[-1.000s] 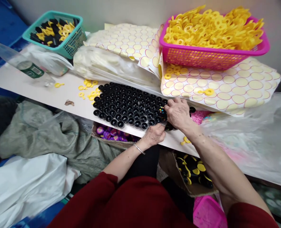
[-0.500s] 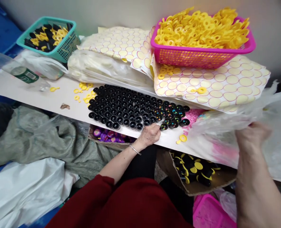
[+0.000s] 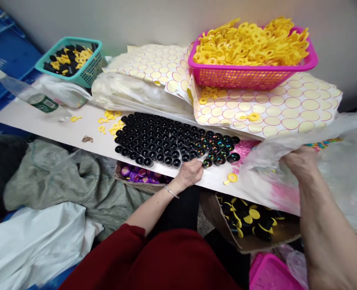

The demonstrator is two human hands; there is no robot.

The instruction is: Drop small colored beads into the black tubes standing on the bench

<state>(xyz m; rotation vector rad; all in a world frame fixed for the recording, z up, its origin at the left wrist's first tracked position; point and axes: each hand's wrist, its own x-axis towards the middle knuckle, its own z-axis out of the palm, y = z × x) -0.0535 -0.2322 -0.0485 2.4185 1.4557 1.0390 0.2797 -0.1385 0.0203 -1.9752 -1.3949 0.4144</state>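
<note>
My left hand [image 3: 190,172] is closed, its knuckles up, at the front edge of a block of small black cups [image 3: 157,139]. Its fingertips are hidden beneath it, so what they hold, if anything, cannot be seen. Cups at the right end of the block have colourful bits [image 3: 212,155] inside; those further left show none. My right hand [image 3: 302,159] is closed on a clear plastic bag [image 3: 271,161], with its fingertips partly covered by the film. Multicoloured bits [image 3: 325,143] show in the bag just beyond that hand. Small pink pieces [image 3: 243,151] lie between cups and bag.
A pink basket [image 3: 253,76] heaped with yellow ring-shaped pieces stands on printed sheets [image 3: 296,100]. To the left are a teal basket [image 3: 90,68] and a plastic bottle [image 3: 42,102]. Cardboard boxes of purple pieces [image 3: 142,174] and black-and-yellow pieces [image 3: 253,217] sit below the table edge.
My right hand has moved left and slightly up at the bag, and the multicoloured bits now show more clearly. My left hand stays by the cups. The view has shifted slightly.
</note>
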